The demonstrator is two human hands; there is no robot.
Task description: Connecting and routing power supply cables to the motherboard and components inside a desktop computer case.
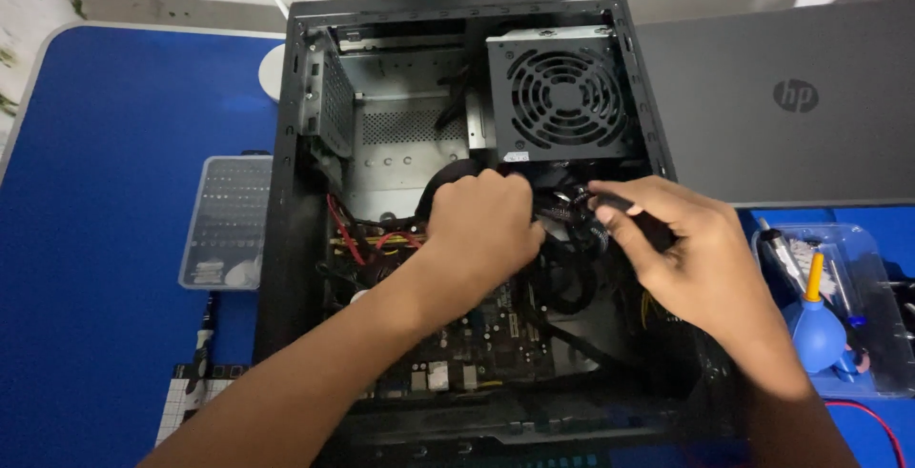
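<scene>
left hand [481,225]: curled, palm down | right hand [681,254]: fingers [602,209] pinched | forearms converge

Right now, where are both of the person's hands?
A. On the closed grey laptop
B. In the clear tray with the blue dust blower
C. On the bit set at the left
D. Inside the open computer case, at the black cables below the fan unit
D: both hands, left and right, are in the open computer case, at the black cables below the fan unit.

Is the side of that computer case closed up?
No, the computer case lies open, with its fan grille and circuit board exposed.
</scene>
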